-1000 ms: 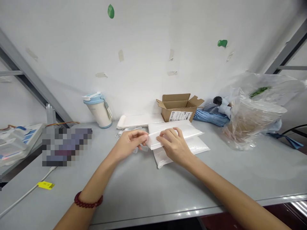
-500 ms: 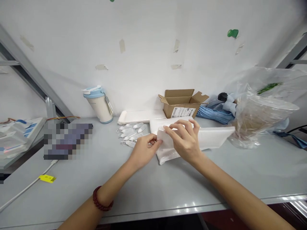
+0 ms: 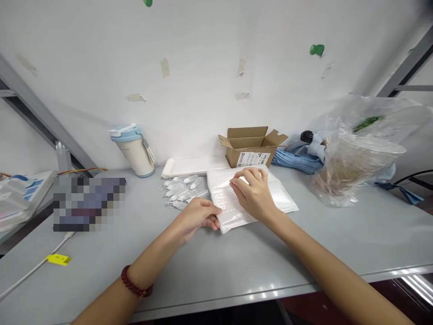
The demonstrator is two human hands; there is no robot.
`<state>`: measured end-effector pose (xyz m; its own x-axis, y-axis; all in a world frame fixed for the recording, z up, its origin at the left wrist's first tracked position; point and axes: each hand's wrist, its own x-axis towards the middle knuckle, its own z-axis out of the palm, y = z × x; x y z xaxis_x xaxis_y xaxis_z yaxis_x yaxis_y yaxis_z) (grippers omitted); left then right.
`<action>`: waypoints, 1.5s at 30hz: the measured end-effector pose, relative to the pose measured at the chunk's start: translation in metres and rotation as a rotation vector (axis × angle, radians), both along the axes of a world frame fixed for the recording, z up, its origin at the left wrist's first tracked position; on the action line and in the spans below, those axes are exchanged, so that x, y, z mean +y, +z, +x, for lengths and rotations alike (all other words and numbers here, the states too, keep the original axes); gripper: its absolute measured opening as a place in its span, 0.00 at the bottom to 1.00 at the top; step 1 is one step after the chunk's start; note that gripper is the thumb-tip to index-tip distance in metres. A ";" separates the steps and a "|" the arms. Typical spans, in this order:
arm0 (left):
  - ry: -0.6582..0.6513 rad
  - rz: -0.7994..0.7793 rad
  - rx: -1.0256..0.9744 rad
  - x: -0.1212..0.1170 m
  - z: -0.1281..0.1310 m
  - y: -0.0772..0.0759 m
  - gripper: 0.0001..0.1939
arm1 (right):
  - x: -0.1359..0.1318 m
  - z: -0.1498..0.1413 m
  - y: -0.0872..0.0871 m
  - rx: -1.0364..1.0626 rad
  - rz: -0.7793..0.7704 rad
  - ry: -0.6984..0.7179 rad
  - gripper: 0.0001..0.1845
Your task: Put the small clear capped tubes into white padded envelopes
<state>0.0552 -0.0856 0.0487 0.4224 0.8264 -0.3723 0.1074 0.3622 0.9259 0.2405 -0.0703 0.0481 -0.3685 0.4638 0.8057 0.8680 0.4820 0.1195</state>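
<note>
A white padded mailer (image 3: 232, 207), with a glossy, quilted surface, lies flat on the grey table. My left hand (image 3: 198, 218) pinches its left edge, thumb on top and fingers curled beneath. Over the middle of the mailer is my right hand (image 3: 253, 192), its fingers bent and drawn together; whatever may be between the fingertips is hidden. Left of the mailer lie several small whitish plastic pieces with loops (image 3: 181, 187). A stack of flat white packets (image 3: 192, 165) rests behind them.
An open cardboard box (image 3: 248, 146) stands by the wall. A blue-lidded tumbler (image 3: 135, 151) and a blurred-out dark device with a cable (image 3: 89, 203) are on the left. Blue folded fabric (image 3: 297, 160) and a plastic-wrapped tub (image 3: 355, 162) occupy the right.
The white sheet or flap that was raised between my hands is down, and the mailer lies flat. My left hand has shifted slightly down along its left edge.
</note>
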 end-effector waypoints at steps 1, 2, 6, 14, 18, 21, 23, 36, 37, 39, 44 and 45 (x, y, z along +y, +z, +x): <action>-0.004 -0.003 -0.007 0.000 -0.001 0.000 0.08 | 0.001 0.002 0.000 0.004 -0.010 -0.005 0.08; -0.009 -0.002 -0.014 0.000 -0.001 0.000 0.08 | 0.003 0.003 0.000 0.008 -0.023 -0.012 0.08; -0.015 -0.002 -0.006 -0.001 -0.002 -0.002 0.09 | 0.007 0.008 -0.001 0.002 -0.117 -0.050 0.10; -0.030 0.076 0.192 -0.001 0.004 -0.005 0.17 | 0.010 0.011 0.000 0.053 -0.616 -0.112 0.13; -0.053 0.144 0.415 -0.003 0.005 -0.005 0.24 | 0.013 0.014 0.003 0.103 -0.766 -0.099 0.13; -0.073 0.094 0.421 -0.004 0.004 0.001 0.27 | 0.013 0.014 0.003 0.075 -0.781 -0.096 0.13; -0.089 0.038 0.392 -0.005 0.003 0.004 0.28 | 0.013 0.013 0.003 0.055 -0.788 -0.114 0.16; -0.099 -0.072 0.205 -0.006 0.009 -0.007 0.24 | 0.011 0.010 0.004 -0.073 -0.786 -0.228 0.21; -0.099 -0.069 0.205 -0.006 0.008 -0.006 0.24 | 0.010 0.011 0.004 -0.078 -0.786 -0.233 0.21; -0.093 -0.061 0.211 -0.006 0.007 -0.004 0.24 | 0.009 0.011 0.005 -0.086 -0.787 -0.239 0.21; -0.093 -0.069 0.233 -0.005 0.005 -0.001 0.24 | 0.006 0.009 0.007 -0.086 -0.774 -0.223 0.20; -0.104 -0.073 0.237 -0.005 0.005 -0.001 0.24 | 0.005 0.008 0.007 -0.083 -0.771 -0.217 0.20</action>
<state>0.0600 -0.0910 0.0473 0.3975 0.7505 -0.5279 0.3581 0.4028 0.8423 0.2482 -0.0649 0.0553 -0.2508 0.9464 0.2033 0.9548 0.2765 -0.1093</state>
